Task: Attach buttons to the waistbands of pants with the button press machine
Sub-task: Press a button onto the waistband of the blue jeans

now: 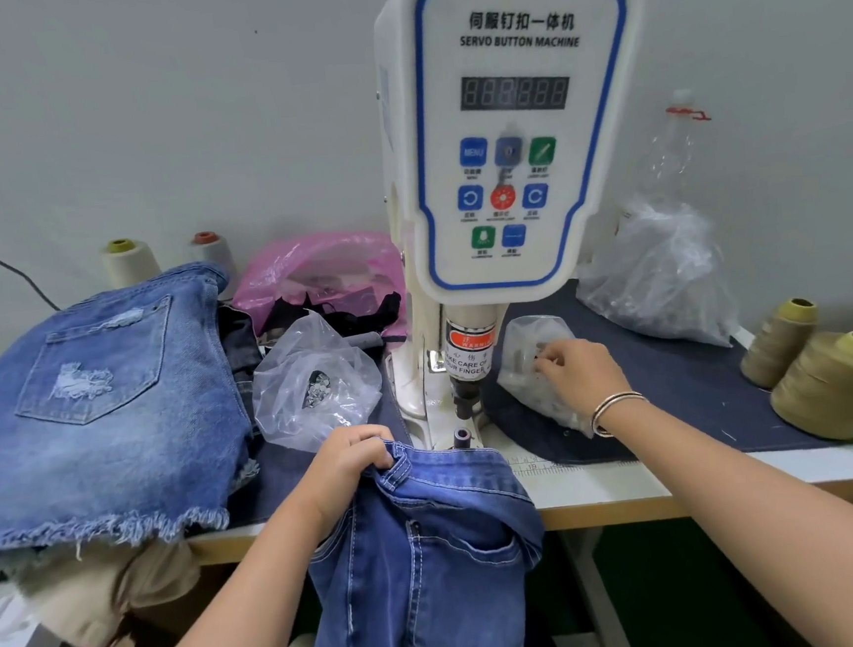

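gripping the jeans waistband (401, 467) at the table edge, left hand (346, 462) has fingers curled tight round it. right hand (580, 369) pinches inside a small clear bag (531, 360) beside the button machine (503, 161).

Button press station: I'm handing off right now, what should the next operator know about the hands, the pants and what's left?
Left hand grips the waistband of the jeans, bunched at the table edge in front of the machine's lower die.
Right hand reaches into the small clear bag right of the press; whether it holds a button cannot be told.
Done: the denim shorts lie at left, button state unseen.
Left: load button, place waistband, press.
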Tool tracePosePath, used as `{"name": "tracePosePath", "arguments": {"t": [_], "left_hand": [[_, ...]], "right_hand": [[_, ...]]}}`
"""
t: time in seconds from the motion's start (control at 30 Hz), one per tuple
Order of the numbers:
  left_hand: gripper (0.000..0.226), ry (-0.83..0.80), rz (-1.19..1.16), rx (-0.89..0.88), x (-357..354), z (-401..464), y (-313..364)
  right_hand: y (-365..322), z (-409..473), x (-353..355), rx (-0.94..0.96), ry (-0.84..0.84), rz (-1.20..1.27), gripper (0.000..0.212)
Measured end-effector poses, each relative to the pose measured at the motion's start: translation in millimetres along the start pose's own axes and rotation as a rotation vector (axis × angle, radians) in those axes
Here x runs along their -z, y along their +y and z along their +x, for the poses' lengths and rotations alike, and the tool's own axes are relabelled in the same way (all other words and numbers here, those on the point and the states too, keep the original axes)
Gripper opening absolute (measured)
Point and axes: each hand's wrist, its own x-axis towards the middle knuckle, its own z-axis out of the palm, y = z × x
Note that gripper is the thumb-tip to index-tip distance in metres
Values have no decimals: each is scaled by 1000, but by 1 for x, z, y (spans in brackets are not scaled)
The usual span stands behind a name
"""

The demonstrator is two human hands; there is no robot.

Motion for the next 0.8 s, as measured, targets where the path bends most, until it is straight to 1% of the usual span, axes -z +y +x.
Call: {"name": "tracePosePath", "arguments": {"t": [0.1, 0.13, 0.17, 0.2, 0.23, 0.27, 0.33, 0.4, 0.5, 0.67, 0.8], "left_hand": [[13, 8, 0, 4, 0, 0, 1], [14, 10, 4, 3, 0, 0, 1], [15, 12, 7, 3, 0, 0, 1], [15, 14, 7, 3, 0, 1, 1], [15, 17, 5, 3, 0, 1, 1], [14, 23, 2, 4, 0, 1, 0], [13, 35, -3, 3, -1, 0, 0], [13, 38, -1, 3, -2, 0, 0], [13, 37, 0, 6, -1, 1, 1], [14, 37, -25, 6, 0, 1, 1], [12, 41, -23, 5, -1, 1, 1]], "right_hand": [[-9, -23, 7, -14, 110, 242, 16], [-16, -36, 9, -40, 116, 407, 15], [-25, -52, 8, -96, 63, 642, 15], [-35, -67, 6, -187, -57, 916, 12], [-45, -81, 2, -295, -212, 1182, 8], [-53, -92, -1, -400, -356, 1389, 7], [-64, -105, -5, -553, -569, 1625, 12], [-69, -107, -5, -658, -674, 1759, 16], [-68, -107, -6, -743, -707, 1857, 19], [-72, -104, -10, -771, -712, 1914, 18], [-72, -105, -10, -762, -705, 1907, 16]]}}
